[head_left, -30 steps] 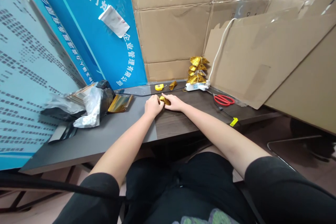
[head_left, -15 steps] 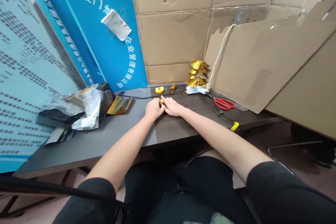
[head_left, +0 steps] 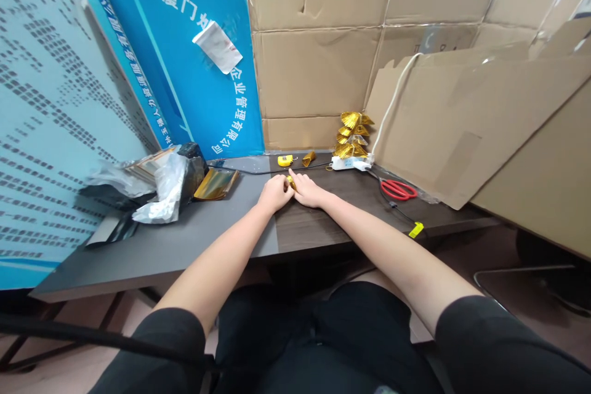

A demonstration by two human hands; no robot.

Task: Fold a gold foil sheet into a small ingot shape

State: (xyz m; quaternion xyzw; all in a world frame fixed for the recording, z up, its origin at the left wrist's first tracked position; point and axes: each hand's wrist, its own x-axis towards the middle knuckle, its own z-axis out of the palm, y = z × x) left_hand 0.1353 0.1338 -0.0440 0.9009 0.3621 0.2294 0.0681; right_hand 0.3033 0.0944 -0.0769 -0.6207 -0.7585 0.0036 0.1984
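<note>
Over the dark tabletop my left hand [head_left: 276, 192] and my right hand [head_left: 307, 189] meet, both with fingers closed. Pinched between them is a small piece of gold foil paper [head_left: 291, 182], mostly covered by the fingers. Behind the hands lie a yellow tape measure [head_left: 285, 160] and a folded piece of gold foil [head_left: 309, 159]. A stack of flat gold foil sheets [head_left: 217, 184] rests to the left. Pleated gold foil pieces [head_left: 351, 135] are piled up at the back right.
A white power strip [head_left: 349, 163] sits under the pleated pile. Red-handled scissors [head_left: 398, 189] lie at the right, near a cable with a yellow tag [head_left: 416, 229]. Crumpled plastic bags [head_left: 164, 191] occupy the left. Cardboard panels [head_left: 318, 74] wall the back.
The camera view has shifted slightly, so the scene sits a little farther right. Both hands stay together on the gold foil paper, with only a slight change in the fingers.
</note>
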